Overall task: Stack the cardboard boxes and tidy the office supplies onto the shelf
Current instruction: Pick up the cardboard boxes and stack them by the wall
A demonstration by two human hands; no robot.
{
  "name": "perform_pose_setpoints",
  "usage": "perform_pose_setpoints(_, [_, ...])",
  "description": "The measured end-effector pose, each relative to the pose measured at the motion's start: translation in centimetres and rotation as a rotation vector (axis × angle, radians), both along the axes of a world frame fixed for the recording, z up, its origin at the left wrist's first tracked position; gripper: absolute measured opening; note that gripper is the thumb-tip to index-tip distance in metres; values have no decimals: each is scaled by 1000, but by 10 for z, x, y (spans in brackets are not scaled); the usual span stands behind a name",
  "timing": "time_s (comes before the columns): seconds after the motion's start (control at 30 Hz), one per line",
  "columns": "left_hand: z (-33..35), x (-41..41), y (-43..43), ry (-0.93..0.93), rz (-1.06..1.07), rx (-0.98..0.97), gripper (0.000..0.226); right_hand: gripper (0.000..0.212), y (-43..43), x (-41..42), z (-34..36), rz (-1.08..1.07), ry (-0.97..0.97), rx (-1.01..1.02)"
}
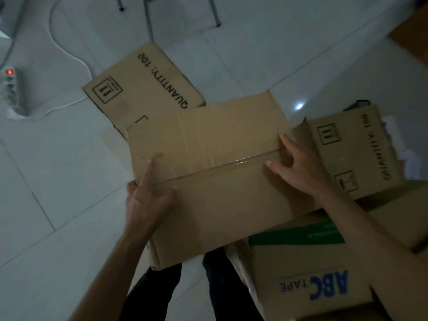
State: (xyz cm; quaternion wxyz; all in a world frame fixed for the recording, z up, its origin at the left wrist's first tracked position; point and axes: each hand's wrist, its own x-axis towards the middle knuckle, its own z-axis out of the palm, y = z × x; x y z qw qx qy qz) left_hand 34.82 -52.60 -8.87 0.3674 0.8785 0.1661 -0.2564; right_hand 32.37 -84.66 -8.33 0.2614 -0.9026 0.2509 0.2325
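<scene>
Held item: large plain brown cardboard box (pixel 215 172), top flaps sealed with a strip of clear glossy tape; no print visible on the top face.
Orientation: top face up; the taped seam runs left to right, rising slightly toward the right of the view. The face looks about as deep as it is wide, so the long axis cannot be told.
Location: in front of the person's dark trouser legs (pixel 162 288), above the white tiled floor (pixel 58 181). It overlaps three other boxes in view; contact with them cannot be told.
Left hand (pixel 148 200): grips the box's left edge, index finger stretched straight along the top face.
Right hand (pixel 298 167): holds the right end, thumb on the top face near the seam, fingers over the right edge.
Far box: brown cardboard box printed "QUANTITY: 100" (pixel 143 89), with an arrows-up mark, lying on the floor, text upside down to the camera.
Right box: brown cardboard box with a partly legible "QUANTITY 100" (pixel 354 149) and handling symbols.
Near box: brown cardboard box marked "ABC TAPE" (pixel 312 274) in blue, with a green band above.
Floor, left: white power strip with a lit red switch (pixel 11 89).
</scene>
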Motion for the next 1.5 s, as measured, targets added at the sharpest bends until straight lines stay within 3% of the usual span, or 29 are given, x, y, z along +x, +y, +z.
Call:
perform_pose_setpoints(0.33, [171, 49, -2, -214, -167, 42, 71, 86, 28, -31, 183, -124, -97, -111])
perform_pose_setpoints(0.67, [311, 52, 0, -332, -308, 30, 79, 87, 58, -85, 307, -269, -215, -100])
perform_pose_setpoints(0.9, [349, 59, 3, -353, -438, -46, 82, 88, 77, -123, 355, -352, -298, -146])
perform_pose_setpoints(1.13, [388, 63, -19, -451, -717, -97, 74, 88, 107, -168, 388, -580, -338, -197])
perform_pose_setpoints(1.5, [435, 28, -70, -522, -1092, -251, 83, 90, 166, -257, 424, -972, -372, -343])
